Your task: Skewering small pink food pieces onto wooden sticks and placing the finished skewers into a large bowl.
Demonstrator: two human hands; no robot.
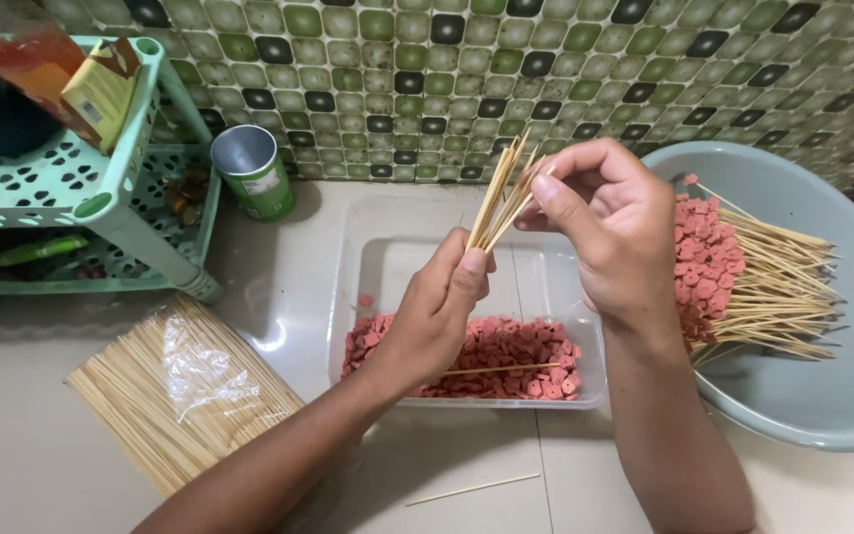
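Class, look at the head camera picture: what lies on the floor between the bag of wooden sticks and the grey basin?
The clear tub of pink sausage slices lies between the bag of sticks and the basin, seen in the head view.

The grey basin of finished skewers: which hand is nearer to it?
Right. The right hand hovers beside the grey basin's left rim, pinching the bamboo skewers. The left hand grips them over the clear container, farther left.

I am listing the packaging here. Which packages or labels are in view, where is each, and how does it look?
Skewer bag: lower left on the floor, clear plastic, flat, full of pale sticks.
Can: by the tiled wall, round, open, green label.
Box: on the green rack, top left, yellow carton.
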